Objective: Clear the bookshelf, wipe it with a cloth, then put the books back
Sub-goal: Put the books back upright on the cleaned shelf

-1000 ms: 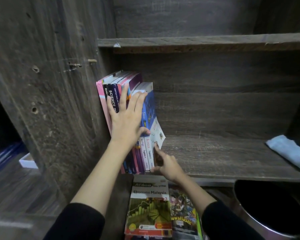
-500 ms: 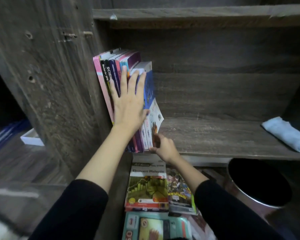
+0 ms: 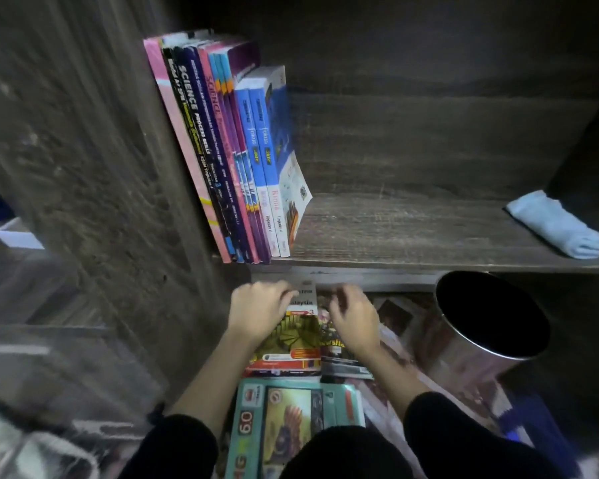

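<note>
Shelved books point(image 3: 229, 150) are leaning against the left wall of the shelf point(image 3: 412, 229) for support. The floor stack point(image 3: 291, 340) is lying just below, likely awaiting return. Left grip point(image 3: 260, 312) and right grip point(image 3: 353, 316) are hovering at its top edge, fingers curled; blur is hiding whether either is grasping. The cloth point(image 3: 557, 224) is lying at the shelf's right end.

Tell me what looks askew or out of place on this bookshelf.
The row of colourful books leans left onto the wooden side panel; the rightmost blue-and-white book splays its cover out at the bottom. A light blue cloth lies on the wooden shelf.
</note>
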The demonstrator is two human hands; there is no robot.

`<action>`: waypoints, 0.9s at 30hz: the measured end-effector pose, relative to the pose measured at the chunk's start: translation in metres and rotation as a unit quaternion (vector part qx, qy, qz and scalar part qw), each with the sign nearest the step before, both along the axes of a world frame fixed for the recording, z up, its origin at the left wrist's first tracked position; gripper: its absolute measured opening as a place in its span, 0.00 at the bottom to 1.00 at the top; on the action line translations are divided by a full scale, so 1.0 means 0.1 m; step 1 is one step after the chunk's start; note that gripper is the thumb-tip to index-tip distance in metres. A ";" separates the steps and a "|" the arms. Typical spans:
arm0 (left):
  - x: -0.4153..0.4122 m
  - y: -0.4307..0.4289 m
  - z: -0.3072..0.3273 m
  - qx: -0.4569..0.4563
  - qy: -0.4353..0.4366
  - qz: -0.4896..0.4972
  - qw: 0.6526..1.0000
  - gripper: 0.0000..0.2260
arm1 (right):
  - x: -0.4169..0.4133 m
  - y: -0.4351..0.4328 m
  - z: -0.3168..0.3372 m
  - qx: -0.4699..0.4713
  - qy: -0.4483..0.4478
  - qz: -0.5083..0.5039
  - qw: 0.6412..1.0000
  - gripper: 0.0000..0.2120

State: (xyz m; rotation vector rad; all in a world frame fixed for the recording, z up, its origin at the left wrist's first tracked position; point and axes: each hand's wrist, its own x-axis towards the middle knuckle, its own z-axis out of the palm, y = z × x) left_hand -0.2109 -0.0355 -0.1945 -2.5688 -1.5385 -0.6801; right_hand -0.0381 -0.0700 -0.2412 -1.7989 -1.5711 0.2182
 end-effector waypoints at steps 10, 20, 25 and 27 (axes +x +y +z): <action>0.17 -0.07 -1.09 -0.275 0.104 0.011 0.956 0.10 | 0.19 -0.01 -0.85 -0.344 -0.111 0.070 0.930 0.22; 0.61 -0.18 -1.87 -0.321 0.228 -0.072 0.916 0.19 | 0.33 -0.13 -1.60 -0.485 -0.105 0.138 0.857 0.32; 0.73 -0.22 -2.18 -0.291 0.319 -0.081 0.898 0.30 | 0.39 -0.19 -1.86 -0.478 -0.112 0.167 0.855 0.36; 0.76 -0.20 -2.24 -0.270 0.349 -0.083 0.893 0.33 | 0.42 -0.17 -1.91 -0.486 -0.115 0.174 0.849 0.36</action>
